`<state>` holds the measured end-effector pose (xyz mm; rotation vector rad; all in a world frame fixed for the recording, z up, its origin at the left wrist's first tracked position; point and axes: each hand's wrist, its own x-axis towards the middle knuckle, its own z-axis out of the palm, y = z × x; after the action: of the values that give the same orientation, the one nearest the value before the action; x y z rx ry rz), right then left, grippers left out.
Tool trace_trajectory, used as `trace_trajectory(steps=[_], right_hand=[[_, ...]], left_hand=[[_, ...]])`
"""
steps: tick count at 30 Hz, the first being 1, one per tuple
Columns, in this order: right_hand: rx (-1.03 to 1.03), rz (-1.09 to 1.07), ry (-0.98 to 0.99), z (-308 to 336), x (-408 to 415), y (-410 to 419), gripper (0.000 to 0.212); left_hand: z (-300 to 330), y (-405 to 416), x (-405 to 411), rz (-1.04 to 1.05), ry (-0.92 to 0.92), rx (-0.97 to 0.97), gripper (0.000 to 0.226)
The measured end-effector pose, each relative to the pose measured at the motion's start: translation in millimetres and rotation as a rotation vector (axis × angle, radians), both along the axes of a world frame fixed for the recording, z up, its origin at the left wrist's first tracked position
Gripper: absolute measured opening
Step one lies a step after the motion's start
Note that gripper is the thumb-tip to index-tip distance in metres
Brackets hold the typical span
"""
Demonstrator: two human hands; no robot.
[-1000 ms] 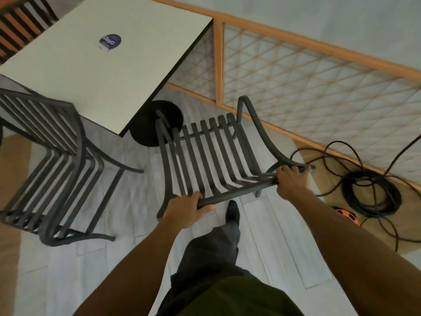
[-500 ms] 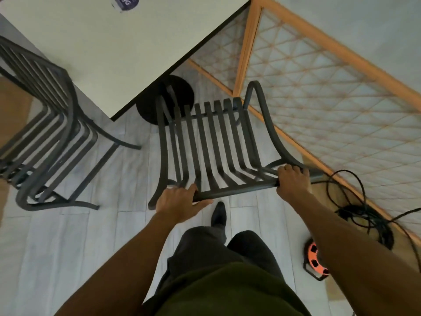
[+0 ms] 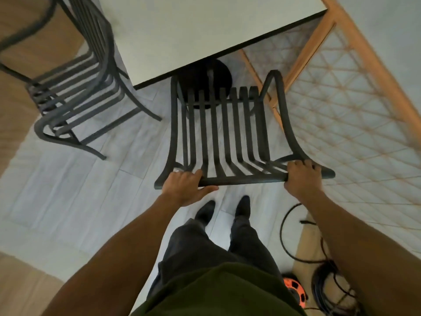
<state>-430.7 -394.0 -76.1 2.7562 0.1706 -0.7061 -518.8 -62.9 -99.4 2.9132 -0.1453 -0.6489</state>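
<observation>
Head view is looking straight down on the slatted chair [image 3: 224,133], sitting at twelve o'clock from the person's feet, its front edge nosing under the worktop [image 3: 205,30]. The left hand [image 3: 184,188] is curling over the top rail's nine o'clock end and the right hand [image 3: 300,179] is gripping the three o'clock corner, a wide hold, likely for steering it in straight. The chair's legs are hiding, so lifted or grounded is unclear. The second chair [image 3: 75,99] at ten o'clock is blurring and getting cropped.
</observation>
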Motion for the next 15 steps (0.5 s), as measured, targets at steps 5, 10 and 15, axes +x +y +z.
trace_trajectory(steps=[5, 10, 15], right_hand=[[0.02, 0.091, -0.005, 5, 46, -17, 0.043], [0.038, 0.123, -0.013, 5, 75, -26, 0.039], [0.018, 0.131, -0.039, 8, 98, -34, 0.037]], left_hand=[[-1, -27, 17, 0.083, -0.038, 0.012, 0.093], [0, -39, 39, 0.112, -0.049, 0.024, 0.086], [3, -48, 62, 0.111, -0.089, 0.03, 0.083]])
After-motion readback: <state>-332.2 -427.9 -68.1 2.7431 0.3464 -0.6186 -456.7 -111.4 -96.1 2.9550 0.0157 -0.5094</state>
